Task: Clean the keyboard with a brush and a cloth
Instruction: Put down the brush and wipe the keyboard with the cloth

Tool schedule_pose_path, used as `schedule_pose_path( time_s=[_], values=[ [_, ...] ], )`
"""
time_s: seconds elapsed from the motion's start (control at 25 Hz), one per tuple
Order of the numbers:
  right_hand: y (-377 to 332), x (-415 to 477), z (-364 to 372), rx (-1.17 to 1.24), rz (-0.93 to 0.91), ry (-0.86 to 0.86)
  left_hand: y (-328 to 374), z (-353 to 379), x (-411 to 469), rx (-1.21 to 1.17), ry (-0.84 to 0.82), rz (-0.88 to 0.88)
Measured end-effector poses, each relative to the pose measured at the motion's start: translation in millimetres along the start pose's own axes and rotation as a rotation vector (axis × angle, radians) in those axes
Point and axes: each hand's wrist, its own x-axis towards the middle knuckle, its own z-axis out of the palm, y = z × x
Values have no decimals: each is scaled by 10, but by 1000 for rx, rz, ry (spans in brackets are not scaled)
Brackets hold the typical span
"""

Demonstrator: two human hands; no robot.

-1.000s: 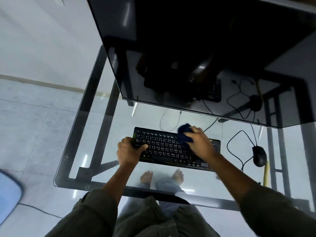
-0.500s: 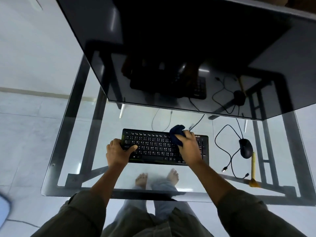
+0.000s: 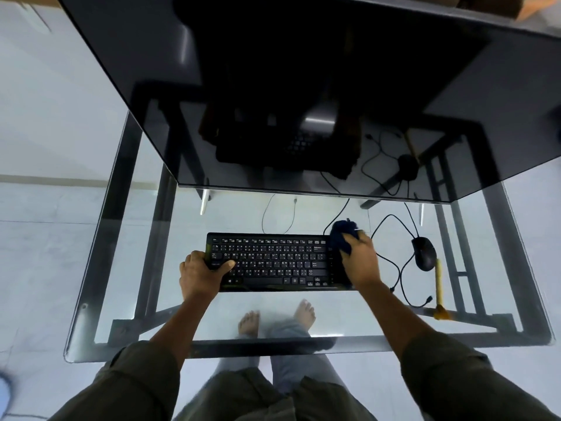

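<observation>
Two hands are on the black keyboard (image 3: 273,262), which lies flat on the glass table (image 3: 103,299), towards its front edge and just in front of the big dark monitor (image 3: 273,86). The left hand (image 3: 197,275) grips the keyboard's left end: its thumb lies across the keys there, and its fingers are curled round the edge. The right hand (image 3: 361,262) is over the keyboard's right end, its fingers closed round a bunched dark blue cloth (image 3: 341,238). The cloth sits at the far right corner of the keyboard and pokes out past the fingertips towards the monitor. Whether it is pressed hard on the keys I cannot tell from here.

Off to the right, well apart from the keyboard, a black mouse (image 3: 424,253) rests on the glass, its cable (image 3: 400,268) looping between it and the right hand. A thin yellow brush (image 3: 438,287) lies just beside the mouse, on its right, its length running towards the front edge; no hand touches it. Through the glass I see the person's bare feet (image 3: 249,322) on the pale floor.
</observation>
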Motion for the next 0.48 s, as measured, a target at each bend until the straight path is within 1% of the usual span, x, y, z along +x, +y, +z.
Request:
schedule_pose_path(
  time_s=[0.08,0.12,0.24,0.36,0.4,0.48],
  values=[
    [188,66,-129,16,148,43,0,-5,-5,7,8,7],
    [230,-4,-138,18,192,64,1,-2,-13,12,6,10],
    [266,-598,87,61,236,113,-5,-7,-15,25,-1,12],
    [366,-1139,236,121,325,113,23,-22,-20,38,10,26],
    [353,-1170,236,128,341,108,23,-41,-18,47,10,38],
    [283,-1029,199,141,313,109,23,-81,14,50,0,46]
  ],
)
